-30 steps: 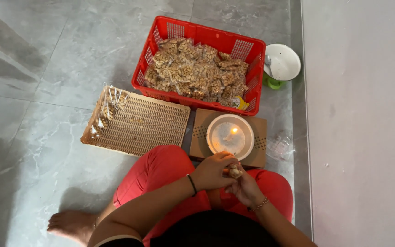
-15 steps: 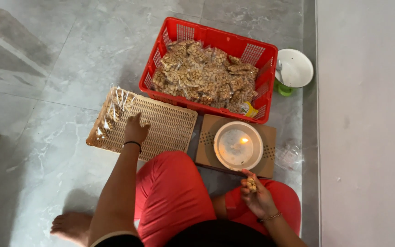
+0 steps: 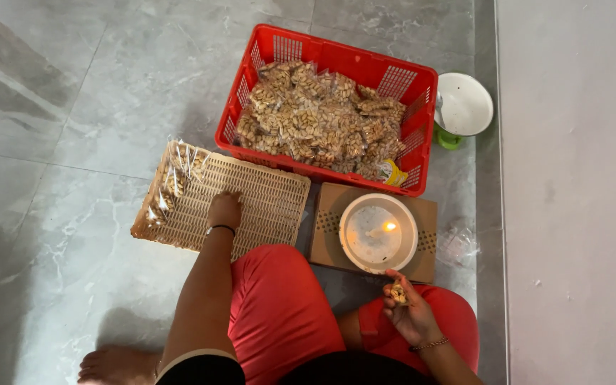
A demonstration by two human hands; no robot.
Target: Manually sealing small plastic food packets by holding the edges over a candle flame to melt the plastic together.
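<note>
**Floor work beside a crate of bagged snacks**

On a grey marbled tile floor [image 3: 73, 107], with a pale plain wall [image 3: 579, 178] running up the 3 o'clock side, a person sits with legs in red trousers [image 3: 279, 314] folded at 6 o'clock and a bare foot [image 3: 112, 365] at 7 o'clock.

At 12 o'clock stands a red plastic crate [image 3: 422, 121] with slotted walls, heaped with small clear bags of brown peanut brittle [image 3: 315, 117]; one yellow sachet [image 3: 392, 171] lies at its lower right corner. Just beside the crate at 2 o'clock is a white bowl on a green base [image 3: 463, 105].

Below the crate, at 9 to 10 o'clock, a tan slotted plastic tray [image 3: 265, 199] lies flat on the floor, with a few clear filled bags [image 3: 172, 178] along its far left edge. The left hand [image 3: 224, 210], a dark band at the wrist, rests palm down on the tray's middle, the grip flat and holding nothing.

Right of the tray a brown cardboard box [image 3: 333, 214] carries a round white dish [image 3: 378, 233] in which a small flame burns. A crumpled clear wrapper [image 3: 458, 246] lies at the box's right edge.

At 5 o'clock, just below the dish, the right hand [image 3: 409, 314], a thin bracelet at the wrist, has its grip curled narrow around a small bag of brittle [image 3: 397, 292], held over the right knee.
</note>
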